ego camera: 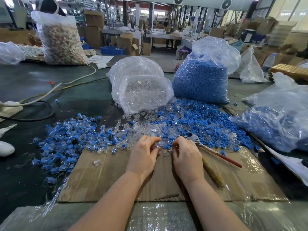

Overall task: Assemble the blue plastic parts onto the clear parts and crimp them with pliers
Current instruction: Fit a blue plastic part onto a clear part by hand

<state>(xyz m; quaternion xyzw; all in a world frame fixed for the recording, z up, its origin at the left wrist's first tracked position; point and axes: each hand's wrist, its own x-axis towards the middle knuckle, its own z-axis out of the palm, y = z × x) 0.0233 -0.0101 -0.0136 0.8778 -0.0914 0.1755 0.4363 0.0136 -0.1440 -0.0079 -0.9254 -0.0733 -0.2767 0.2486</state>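
A clear part [159, 144] sat pinched in the left hand [143, 155] at the pile's near edge; the right hand [186, 157] curled its fingers over blue parts [167, 145]; pliers [215, 152] lay at its three o'clock on the cardboard-covered tabletop [103, 184]

We have a single head-worn wide-angle view, looking forward and down across the desk [50, 84], close over our hands, with the factory hall filling the far background.
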